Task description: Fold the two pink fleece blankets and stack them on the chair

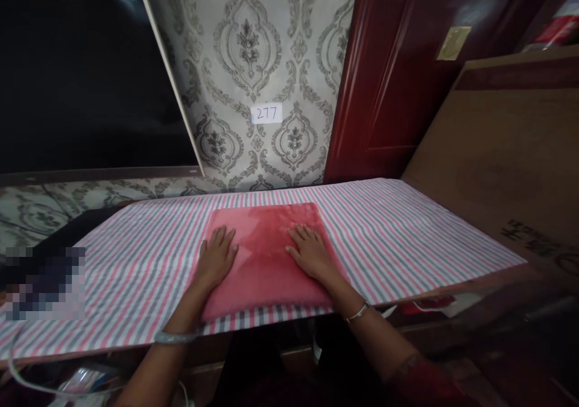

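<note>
A pink-red, plush-looking cushion cover or folded cloth [266,274] lies flat on a striped tablecloth [393,232]; which of the two it is I cannot tell. On its left side rests my left hand [218,255], palm down with the fingers spread. My right hand [312,251] lies palm down near its upper right part, fingers stretched out. Both hands touch the fabric without gripping it. Darker and lighter patches show across its nap. Each wrist wears a bangle.
A large dark screen [90,75] hangs at the left over the table. At the right stands a big cardboard box [506,154] by a dark red door [384,81]. A paper label marked 277 [266,113] is on the patterned wall. A white cable [27,383] hangs at the lower left.
</note>
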`<state>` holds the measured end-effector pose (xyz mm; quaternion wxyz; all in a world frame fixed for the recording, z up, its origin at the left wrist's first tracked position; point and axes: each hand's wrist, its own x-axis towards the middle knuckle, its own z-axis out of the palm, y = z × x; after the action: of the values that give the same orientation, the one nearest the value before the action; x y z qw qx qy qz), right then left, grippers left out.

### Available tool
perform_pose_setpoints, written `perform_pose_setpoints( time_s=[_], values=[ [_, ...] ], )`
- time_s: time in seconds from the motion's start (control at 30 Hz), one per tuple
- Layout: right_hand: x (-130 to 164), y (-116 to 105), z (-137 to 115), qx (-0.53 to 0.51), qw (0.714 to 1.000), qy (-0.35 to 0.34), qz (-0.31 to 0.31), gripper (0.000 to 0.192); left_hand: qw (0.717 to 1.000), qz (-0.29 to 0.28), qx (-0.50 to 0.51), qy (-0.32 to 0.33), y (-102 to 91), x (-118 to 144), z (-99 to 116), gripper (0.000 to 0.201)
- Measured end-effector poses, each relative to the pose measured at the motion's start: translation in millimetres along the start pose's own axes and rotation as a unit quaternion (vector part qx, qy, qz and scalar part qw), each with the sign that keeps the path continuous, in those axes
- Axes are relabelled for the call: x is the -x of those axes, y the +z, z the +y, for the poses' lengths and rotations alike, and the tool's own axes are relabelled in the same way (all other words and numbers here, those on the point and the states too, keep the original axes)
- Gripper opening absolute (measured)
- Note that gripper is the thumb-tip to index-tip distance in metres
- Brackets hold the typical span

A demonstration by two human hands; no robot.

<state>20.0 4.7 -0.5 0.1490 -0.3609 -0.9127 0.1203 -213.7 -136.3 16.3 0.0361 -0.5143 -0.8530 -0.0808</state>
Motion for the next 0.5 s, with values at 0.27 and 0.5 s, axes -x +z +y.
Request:
perform_pose_setpoints(
  time_s=[0.27, 0.5],
  values=[
    [6.7, 1.0, 63.1, -0.196, 0.967, 0.142, 0.082, 0.065, 0.979, 0.025, 0.153, -0.133, -5.3, -5.3, -49.9, 0.065],
    [-13.8, 0.4, 89.1, -0.382, 0.884, 0.263, 0.056, 0.056, 0.912, -0.009, 0.324, -0.251, -18.3, -2.0, -60.4, 0.078]
  ],
)
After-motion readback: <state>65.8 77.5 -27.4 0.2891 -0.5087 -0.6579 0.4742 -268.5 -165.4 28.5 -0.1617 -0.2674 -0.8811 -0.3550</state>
